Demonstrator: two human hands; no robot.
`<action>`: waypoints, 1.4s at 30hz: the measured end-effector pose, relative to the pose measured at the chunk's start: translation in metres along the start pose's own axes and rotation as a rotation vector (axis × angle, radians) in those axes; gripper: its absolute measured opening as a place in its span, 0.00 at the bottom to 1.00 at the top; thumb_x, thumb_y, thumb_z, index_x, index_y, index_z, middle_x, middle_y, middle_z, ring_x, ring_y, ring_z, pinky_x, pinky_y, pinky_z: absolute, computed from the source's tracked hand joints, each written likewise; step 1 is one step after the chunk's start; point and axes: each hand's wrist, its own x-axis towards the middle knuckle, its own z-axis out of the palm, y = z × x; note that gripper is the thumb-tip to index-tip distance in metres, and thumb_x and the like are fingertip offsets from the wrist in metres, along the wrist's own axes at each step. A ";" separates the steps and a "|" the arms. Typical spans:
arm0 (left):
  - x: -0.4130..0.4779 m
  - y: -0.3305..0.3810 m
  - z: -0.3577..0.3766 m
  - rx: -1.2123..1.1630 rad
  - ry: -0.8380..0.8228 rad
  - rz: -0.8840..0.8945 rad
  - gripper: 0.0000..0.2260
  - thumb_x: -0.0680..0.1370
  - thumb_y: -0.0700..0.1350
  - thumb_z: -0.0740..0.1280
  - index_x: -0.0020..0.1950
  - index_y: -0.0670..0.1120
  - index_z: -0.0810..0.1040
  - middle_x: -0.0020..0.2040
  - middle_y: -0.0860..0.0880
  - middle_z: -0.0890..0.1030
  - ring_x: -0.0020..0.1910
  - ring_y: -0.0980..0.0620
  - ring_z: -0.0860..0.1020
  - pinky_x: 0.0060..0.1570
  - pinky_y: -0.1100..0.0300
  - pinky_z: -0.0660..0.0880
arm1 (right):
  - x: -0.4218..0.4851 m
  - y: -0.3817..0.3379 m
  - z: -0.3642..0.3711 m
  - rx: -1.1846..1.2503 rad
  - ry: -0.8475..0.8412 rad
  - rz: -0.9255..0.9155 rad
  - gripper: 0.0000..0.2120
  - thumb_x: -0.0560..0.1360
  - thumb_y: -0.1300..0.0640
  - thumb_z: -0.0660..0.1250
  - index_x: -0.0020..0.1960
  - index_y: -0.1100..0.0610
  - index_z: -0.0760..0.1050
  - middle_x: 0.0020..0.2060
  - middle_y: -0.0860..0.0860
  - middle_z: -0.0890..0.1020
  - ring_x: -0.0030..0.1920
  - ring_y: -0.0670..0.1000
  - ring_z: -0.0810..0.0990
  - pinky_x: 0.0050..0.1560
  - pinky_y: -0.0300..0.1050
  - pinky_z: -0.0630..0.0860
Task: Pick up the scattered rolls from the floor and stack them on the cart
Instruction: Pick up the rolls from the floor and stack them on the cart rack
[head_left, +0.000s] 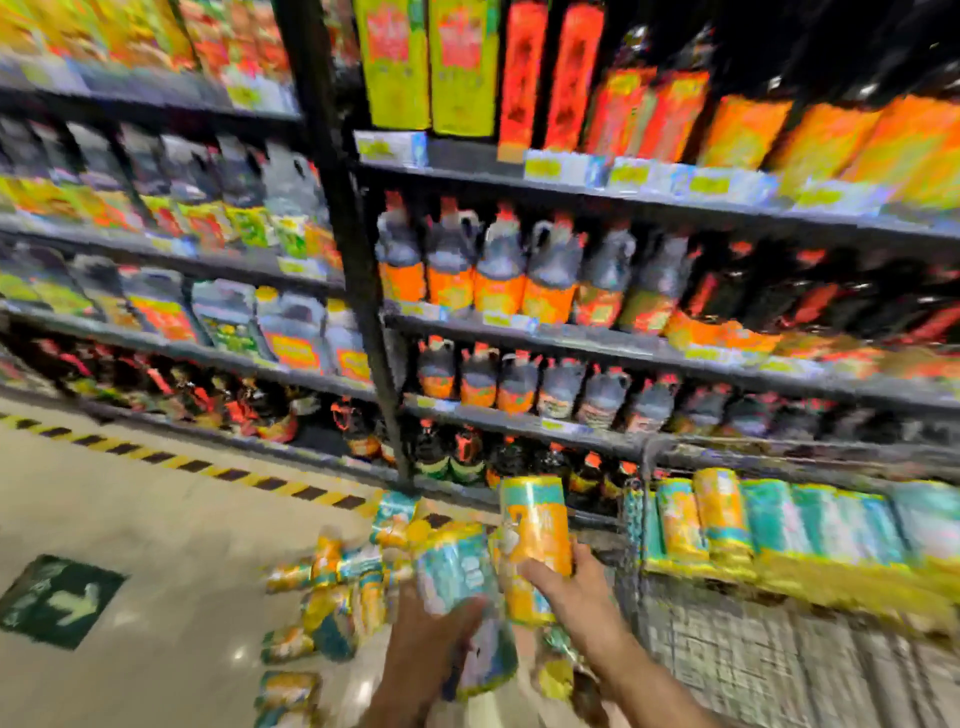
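- Single head-worn wide-angle view, tilted, facing forward and down.
- Close above left hand (431, 644) and right hand (576, 587), lower centre; shelves (649, 356) fill upper frame.

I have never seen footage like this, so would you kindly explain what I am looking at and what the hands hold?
There is no machine: this one picture comes from a camera worn on a person's head, looking forward and down in a shop aisle. The left hand grips a teal roll, the right hand a yellow roll. More scattered rolls lie on the floor ahead. On the right stands a wire cart with stacked rolls on it. Behind stand shelves of bottles.
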 end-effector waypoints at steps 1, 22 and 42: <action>0.000 0.011 0.021 0.002 -0.066 0.044 0.34 0.64 0.51 0.75 0.66 0.42 0.67 0.62 0.44 0.75 0.56 0.46 0.75 0.47 0.62 0.67 | -0.001 -0.003 -0.022 0.025 0.047 0.000 0.14 0.57 0.57 0.69 0.42 0.55 0.72 0.33 0.49 0.79 0.23 0.36 0.76 0.25 0.27 0.69; 0.102 0.063 0.389 0.412 0.023 -0.012 0.27 0.65 0.60 0.73 0.55 0.45 0.70 0.44 0.48 0.78 0.43 0.45 0.79 0.40 0.57 0.75 | 0.126 0.082 -0.358 -0.189 0.340 0.278 0.34 0.49 0.32 0.61 0.47 0.53 0.74 0.37 0.50 0.80 0.37 0.51 0.78 0.40 0.42 0.69; 0.151 -0.012 0.423 0.663 0.124 0.166 0.31 0.75 0.59 0.65 0.74 0.57 0.55 0.69 0.44 0.67 0.64 0.44 0.71 0.61 0.50 0.72 | 0.206 0.098 -0.317 -0.362 0.381 0.215 0.27 0.63 0.42 0.71 0.57 0.54 0.72 0.48 0.52 0.81 0.49 0.56 0.80 0.44 0.47 0.75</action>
